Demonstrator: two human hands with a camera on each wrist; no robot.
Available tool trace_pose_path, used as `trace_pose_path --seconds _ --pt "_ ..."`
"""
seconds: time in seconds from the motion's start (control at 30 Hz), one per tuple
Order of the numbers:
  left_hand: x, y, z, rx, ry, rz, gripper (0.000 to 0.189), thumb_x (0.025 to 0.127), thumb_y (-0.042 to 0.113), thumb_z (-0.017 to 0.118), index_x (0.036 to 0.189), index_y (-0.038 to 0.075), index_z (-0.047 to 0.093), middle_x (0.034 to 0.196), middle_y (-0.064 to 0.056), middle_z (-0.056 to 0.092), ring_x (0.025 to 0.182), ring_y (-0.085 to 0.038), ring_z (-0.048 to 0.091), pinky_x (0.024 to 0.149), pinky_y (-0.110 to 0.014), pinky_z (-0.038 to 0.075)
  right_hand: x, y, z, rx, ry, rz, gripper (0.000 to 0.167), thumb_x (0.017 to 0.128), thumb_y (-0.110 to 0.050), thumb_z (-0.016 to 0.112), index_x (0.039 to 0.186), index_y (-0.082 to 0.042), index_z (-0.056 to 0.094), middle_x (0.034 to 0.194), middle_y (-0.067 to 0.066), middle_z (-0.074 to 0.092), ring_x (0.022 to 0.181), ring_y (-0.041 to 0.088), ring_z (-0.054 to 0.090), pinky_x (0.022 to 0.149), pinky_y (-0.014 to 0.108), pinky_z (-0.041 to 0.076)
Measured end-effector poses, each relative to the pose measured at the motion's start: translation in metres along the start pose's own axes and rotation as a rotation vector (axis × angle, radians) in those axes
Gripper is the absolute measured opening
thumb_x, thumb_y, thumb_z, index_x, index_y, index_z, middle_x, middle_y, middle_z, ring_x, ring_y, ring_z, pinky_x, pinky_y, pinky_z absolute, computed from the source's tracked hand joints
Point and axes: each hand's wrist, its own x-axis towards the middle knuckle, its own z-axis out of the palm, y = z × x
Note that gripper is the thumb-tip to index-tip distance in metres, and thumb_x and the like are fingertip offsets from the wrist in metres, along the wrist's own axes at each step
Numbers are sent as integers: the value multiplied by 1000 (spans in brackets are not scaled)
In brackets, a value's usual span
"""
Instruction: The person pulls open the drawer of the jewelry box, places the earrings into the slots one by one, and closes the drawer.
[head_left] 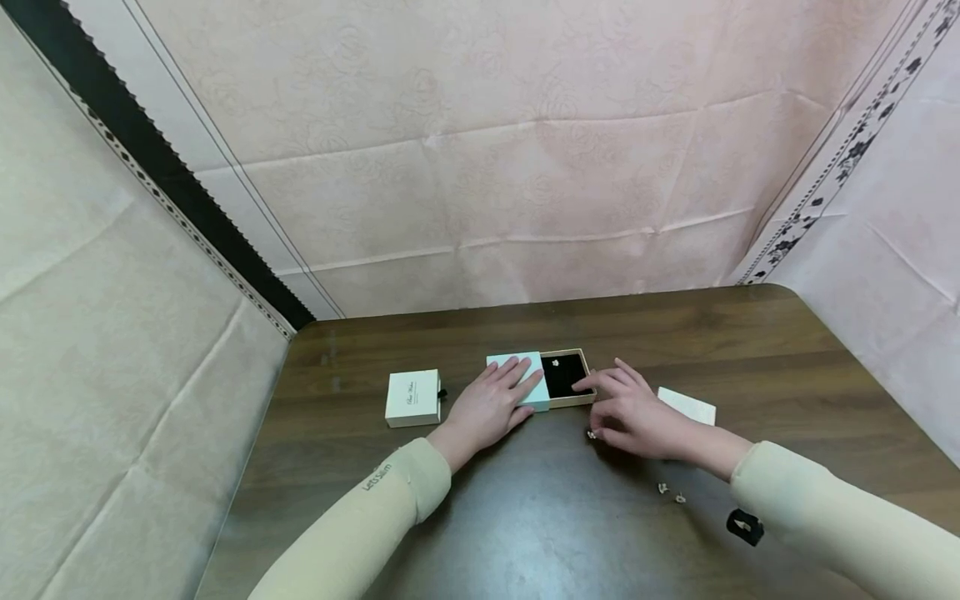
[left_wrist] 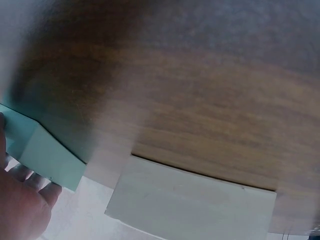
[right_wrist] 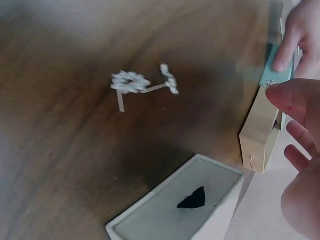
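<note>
A light blue box sleeve [head_left: 495,360] lies under my left hand [head_left: 483,410], whose fingers stretch over its top with the thumb along the near side. From its right end slides a cream drawer [head_left: 572,402] with a black insert [head_left: 564,382], where one small stud earring [head_left: 555,362] sits. Just in front of the drawer, my right hand [head_left: 633,417] pinches a sparkling earring [head_left: 591,434] between thumb and finger. Its forefinger reaches over the drawer's corner. Two more earrings [right_wrist: 130,81] lie on the table nearer the body, posts showing in the right wrist view.
To the left stands a closed white box [head_left: 412,398] with printed script and a black tab. Behind the right wrist is another white box [head_left: 686,406], with a black tab in the right wrist view. A black object [head_left: 745,527] is near the right sleeve.
</note>
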Motion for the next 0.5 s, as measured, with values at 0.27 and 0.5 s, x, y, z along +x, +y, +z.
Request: trace_pose_path --seconds 0.27,0.5 --pt "1 0 0 0 -5 4 60 113 43 54 167 21 42 171 -10 39 158 -27 38 127 -47 34 -10 -5 10 -105 17 -82 31 77 -3 84 73 -25 63 135 10 66 125 35 56 115 74 30" --pt "1 -1 1 -12 -5 -1 60 112 44 55 166 21 42 171 -10 39 158 -26 38 127 -47 34 -13 -10 16 -100 -3 -105 28 79 -3 86 74 -23 66 136 9 66 127 32 56 116 72 29"
